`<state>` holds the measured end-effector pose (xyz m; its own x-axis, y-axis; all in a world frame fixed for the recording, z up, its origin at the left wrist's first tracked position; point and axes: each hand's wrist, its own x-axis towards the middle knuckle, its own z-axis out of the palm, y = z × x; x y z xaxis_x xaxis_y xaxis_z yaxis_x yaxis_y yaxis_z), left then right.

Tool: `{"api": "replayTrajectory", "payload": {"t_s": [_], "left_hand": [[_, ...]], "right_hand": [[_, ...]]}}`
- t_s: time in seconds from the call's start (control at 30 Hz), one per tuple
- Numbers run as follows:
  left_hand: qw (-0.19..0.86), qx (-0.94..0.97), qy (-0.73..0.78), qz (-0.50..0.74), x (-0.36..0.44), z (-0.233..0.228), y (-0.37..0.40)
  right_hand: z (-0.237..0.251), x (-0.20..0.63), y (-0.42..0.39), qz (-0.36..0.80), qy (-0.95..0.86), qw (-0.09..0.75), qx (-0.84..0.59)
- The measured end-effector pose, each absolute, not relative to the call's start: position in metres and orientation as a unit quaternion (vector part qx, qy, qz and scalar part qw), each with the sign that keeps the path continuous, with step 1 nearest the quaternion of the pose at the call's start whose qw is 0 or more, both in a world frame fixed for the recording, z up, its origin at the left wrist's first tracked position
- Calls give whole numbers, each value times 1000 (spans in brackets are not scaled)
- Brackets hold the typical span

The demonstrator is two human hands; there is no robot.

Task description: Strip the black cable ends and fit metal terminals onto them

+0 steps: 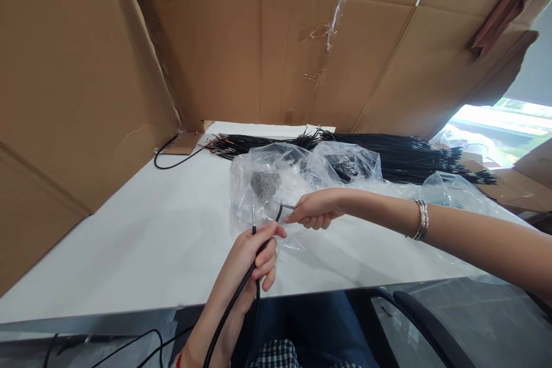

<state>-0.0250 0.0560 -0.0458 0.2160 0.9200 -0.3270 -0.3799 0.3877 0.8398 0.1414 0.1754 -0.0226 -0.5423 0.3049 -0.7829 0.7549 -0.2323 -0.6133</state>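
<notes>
Over the bag's [297, 164] near edge, the left hand [257, 250] pinched the cable [235, 297] while the right hand [318, 207] pinched a tool [288, 206] at its far tip, apparently working that end, which called for steadiness.

no readable text, faint print [311, 181] on clear bag [297, 164] (too blurred)

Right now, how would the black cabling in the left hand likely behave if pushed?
The black cabling would probably flex springily, since it bows smoothly below the left hand. The silver end looks slim, so it might bend.
</notes>
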Motion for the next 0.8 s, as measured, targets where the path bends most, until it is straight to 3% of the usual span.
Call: {"api": "replayTrajectory", "payload": {"t_s": [0.8], "left_hand": [[578,474,557,362,-30,-40,54]], "right_hand": [[-18,145,176,-542,679,135,477]]}}
